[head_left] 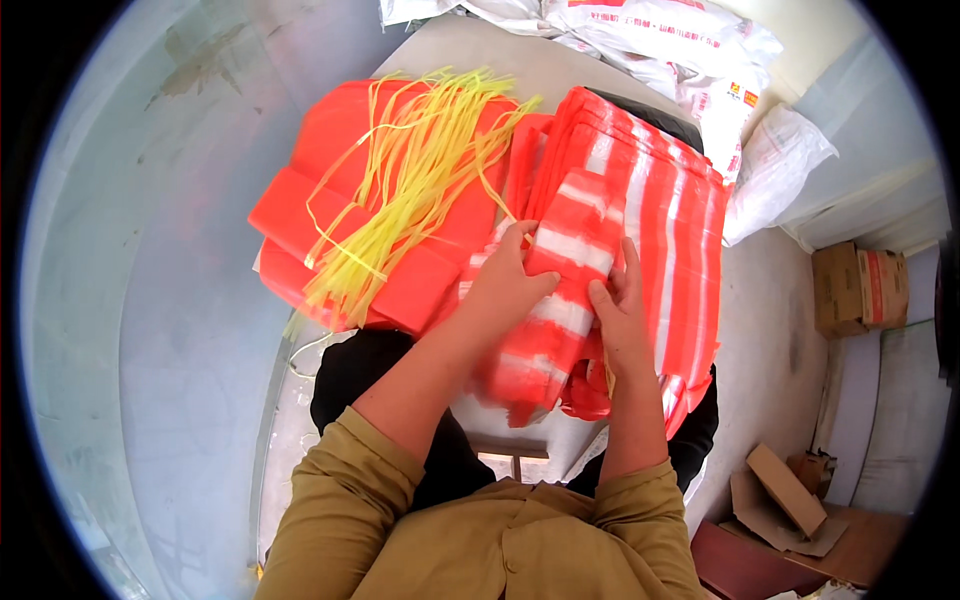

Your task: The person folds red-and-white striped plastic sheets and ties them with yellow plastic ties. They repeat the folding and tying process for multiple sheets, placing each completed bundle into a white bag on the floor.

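Note:
My left hand [515, 270] grips the left edge of a folded red-and-white striped plastic bundle [572, 236], thumb across it; a yellow strand runs to my fingertips, and I cannot tell if they hold it. My right hand [617, 305] grips the bundle's right edge. Beneath it lies a larger stack of striped plastic sheets [672, 260]. To the left, a loose bunch of yellow ribbon strands [390, 200] lies over smooth red plastic stacks [315, 150].
The stacks rest on a grey surface [440, 50] above my dark-clad legs. Printed white sacks [650, 30] sit behind. A cardboard box [840, 285] stands at the right, flattened cardboard [780, 500] at the lower right. A pale wall or panel [160, 330] curves along the left.

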`<act>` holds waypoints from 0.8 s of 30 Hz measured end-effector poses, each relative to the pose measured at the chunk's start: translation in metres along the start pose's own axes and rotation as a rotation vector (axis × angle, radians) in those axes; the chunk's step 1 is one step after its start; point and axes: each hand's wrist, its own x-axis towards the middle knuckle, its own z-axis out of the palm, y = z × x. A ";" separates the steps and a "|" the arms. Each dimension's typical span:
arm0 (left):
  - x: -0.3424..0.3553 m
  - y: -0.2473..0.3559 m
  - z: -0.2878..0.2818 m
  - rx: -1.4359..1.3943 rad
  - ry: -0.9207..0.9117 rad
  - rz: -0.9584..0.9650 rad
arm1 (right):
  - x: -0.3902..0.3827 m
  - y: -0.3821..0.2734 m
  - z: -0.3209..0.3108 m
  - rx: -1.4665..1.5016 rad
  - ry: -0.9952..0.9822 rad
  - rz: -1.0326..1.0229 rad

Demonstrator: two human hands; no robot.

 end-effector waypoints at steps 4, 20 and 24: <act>0.013 -0.010 -0.008 0.021 -0.042 -0.014 | -0.003 -0.006 -0.030 -0.541 0.086 -0.053; 0.023 -0.021 -0.012 0.131 -0.079 -0.029 | -0.006 -0.032 -0.053 -0.370 -0.139 -0.105; 0.022 -0.016 -0.009 0.153 -0.060 -0.006 | 0.006 -0.032 -0.028 -0.402 -0.260 -0.171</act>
